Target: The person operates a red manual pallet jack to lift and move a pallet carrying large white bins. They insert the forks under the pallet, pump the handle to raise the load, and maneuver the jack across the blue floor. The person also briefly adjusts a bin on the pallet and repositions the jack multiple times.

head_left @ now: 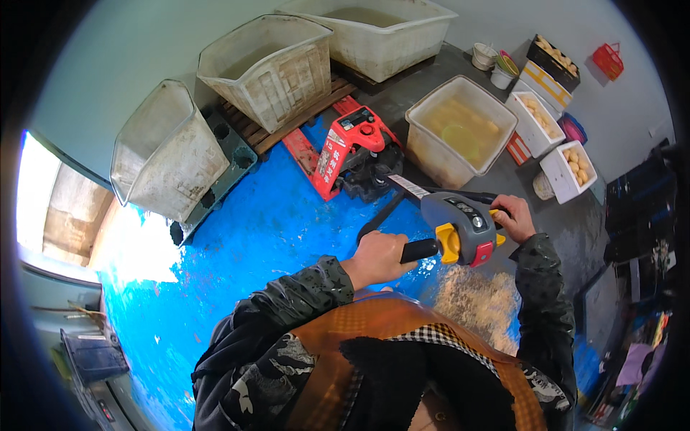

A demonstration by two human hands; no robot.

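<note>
With both hands I hold the control handle (466,224) of a red electric pallet truck (356,144). The handle head is grey, with yellow thumb controls and a red button at its near end. My left hand (379,257) is closed round the black grip on the left side. On the opposite side my right hand (514,218) wraps the other grip, its fingers partly hidden beside a yellow control. The truck's red forks (298,149) run toward a wooden pallet (302,121) bearing a grimy white tub (277,82); their far ends are out of sight at the pallet.
An open white tub (169,161) sits on a dark plastic pallet (228,154) at left. Another large tub (395,47) stands at the back. Right of the truck is a tub of murky yellowish water (438,154). Foam boxes (552,179) line the right wall. The blue floor (237,223) looks wet.
</note>
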